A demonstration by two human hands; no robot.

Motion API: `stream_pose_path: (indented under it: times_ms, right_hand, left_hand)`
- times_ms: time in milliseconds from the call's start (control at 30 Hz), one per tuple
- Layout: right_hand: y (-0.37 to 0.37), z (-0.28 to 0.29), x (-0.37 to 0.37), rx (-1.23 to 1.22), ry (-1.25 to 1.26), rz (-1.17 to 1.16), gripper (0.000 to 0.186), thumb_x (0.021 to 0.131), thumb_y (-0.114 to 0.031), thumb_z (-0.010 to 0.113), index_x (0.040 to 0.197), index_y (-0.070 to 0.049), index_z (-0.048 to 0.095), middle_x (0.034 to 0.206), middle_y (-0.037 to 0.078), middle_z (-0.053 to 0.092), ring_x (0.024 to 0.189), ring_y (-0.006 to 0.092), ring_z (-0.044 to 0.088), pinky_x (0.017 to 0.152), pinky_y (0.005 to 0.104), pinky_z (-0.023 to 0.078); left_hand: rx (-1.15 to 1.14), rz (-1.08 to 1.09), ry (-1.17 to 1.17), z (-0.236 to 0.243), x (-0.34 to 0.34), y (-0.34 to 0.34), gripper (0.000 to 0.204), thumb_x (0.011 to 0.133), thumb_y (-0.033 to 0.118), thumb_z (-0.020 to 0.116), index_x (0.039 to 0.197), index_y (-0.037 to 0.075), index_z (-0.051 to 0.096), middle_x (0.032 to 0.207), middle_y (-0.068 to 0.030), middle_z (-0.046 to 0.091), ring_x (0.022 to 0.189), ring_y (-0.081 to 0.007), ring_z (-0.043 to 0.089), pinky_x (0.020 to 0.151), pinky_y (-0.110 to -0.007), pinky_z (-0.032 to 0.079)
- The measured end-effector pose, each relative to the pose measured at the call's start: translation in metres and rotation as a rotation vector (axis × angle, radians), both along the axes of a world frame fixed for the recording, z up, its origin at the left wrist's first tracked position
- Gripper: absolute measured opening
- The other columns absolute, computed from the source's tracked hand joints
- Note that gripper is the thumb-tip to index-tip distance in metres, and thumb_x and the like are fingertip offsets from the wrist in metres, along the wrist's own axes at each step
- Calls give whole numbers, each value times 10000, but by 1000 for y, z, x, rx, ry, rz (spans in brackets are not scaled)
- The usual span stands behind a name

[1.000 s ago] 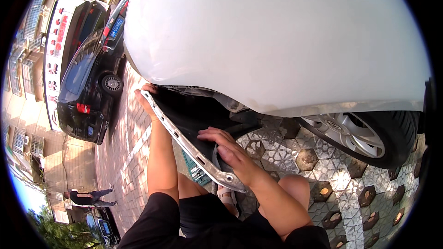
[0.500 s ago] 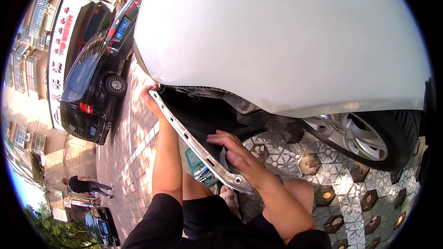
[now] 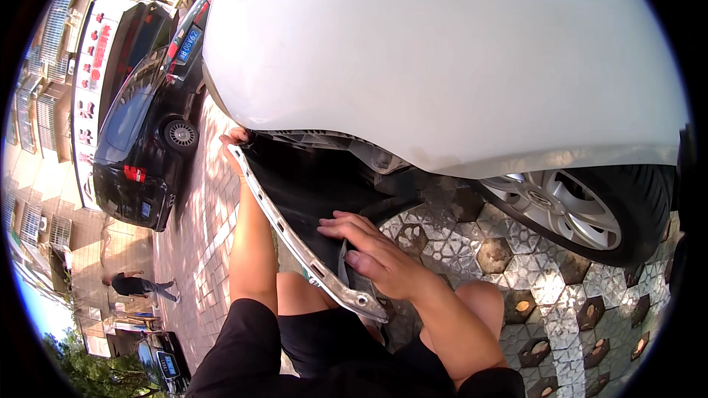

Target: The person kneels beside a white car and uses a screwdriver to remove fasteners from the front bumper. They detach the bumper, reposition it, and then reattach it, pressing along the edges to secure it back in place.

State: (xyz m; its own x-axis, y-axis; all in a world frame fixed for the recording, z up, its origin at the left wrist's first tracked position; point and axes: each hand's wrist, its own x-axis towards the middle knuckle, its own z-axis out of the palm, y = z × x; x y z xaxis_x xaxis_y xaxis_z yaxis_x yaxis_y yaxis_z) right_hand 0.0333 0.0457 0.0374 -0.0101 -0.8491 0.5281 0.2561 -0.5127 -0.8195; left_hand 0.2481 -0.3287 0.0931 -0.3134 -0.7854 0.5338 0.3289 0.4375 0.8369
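The white car's body panel (image 3: 442,66) fills the upper middle. Below its lower edge, a bumper cover (image 3: 282,227) stands away from the body, with a slotted white rim and a black inner face. My left hand (image 3: 234,144) is closed around the cover's far corner, close to the car; its fingertips are partly hidden. Toward me, my right hand (image 3: 377,256) lies against the black inner side near the cover's lower end, its fingers stretched out and its thumb apart. Dark inner parts (image 3: 354,149) show in the gap under the panel.
To the right is the car's wheel (image 3: 568,214), above hexagonal paving (image 3: 535,280). A toolbox beneath the cover is nearly all hidden. Black parked cars (image 3: 140,147) line the left side, and another person (image 3: 136,284) walks on the brick ground farther off.
The bumper cover has shifted left, and its lower end has come nearer me. Both hands have moved left with it. The toolbox, visible before, is now mostly covered.
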Motion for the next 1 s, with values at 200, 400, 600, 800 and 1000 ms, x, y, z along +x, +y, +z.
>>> stream_pose_path:
  times_ms: [200, 400, 600, 800, 1000]
  right_hand:
    - [-2, -2, -7, 1, 4, -15, 512, 934, -237, 422, 1360, 40, 484, 1433, 183, 477, 1407, 365, 333, 1169, 462, 247]
    - [-1, -6, -3, 3, -57, -51, 462, 929, -208, 443, 1346, -23, 512, 1399, 193, 488, 1406, 377, 340, 1162, 460, 257]
    - [-1, -5, -7, 33, -67, -31, 466, 936, -222, 427, 1357, -37, 507, 1435, 176, 471, 1422, 371, 323, 1168, 461, 254]
    - [-4, -3, -4, 42, -99, -9, 476, 923, -211, 410, 1343, -15, 516, 1436, 171, 482, 1426, 358, 330, 1171, 442, 251]
    - [-10, -14, 11, 85, -189, 41, 655, 911, -464, 404, 1367, -8, 524, 1444, 180, 492, 1441, 352, 315, 1182, 463, 204]
  left_hand:
    - [-74, 151, -194, 5, -16, 9, 671, 1044, 559, 352, 622, 54, 484, 694, -41, 491, 701, -193, 459, 738, -317, 385]
    - [17, 195, -113, 12, -41, 33, 632, 1063, 489, 348, 597, 72, 443, 630, -40, 465, 653, -179, 434, 681, -311, 364]
    - [-17, 199, -178, 6, -35, 19, 643, 1057, 497, 354, 586, 71, 453, 580, -32, 447, 582, -161, 413, 606, -300, 345]
    - [-135, 305, -224, 2, -31, 10, 623, 1053, 474, 375, 605, 60, 501, 588, -22, 464, 582, -137, 427, 594, -287, 333]
    - [-263, 407, -222, 5, -37, 35, 588, 1052, 461, 386, 659, 43, 518, 622, -25, 497, 587, -127, 454, 579, -291, 361]
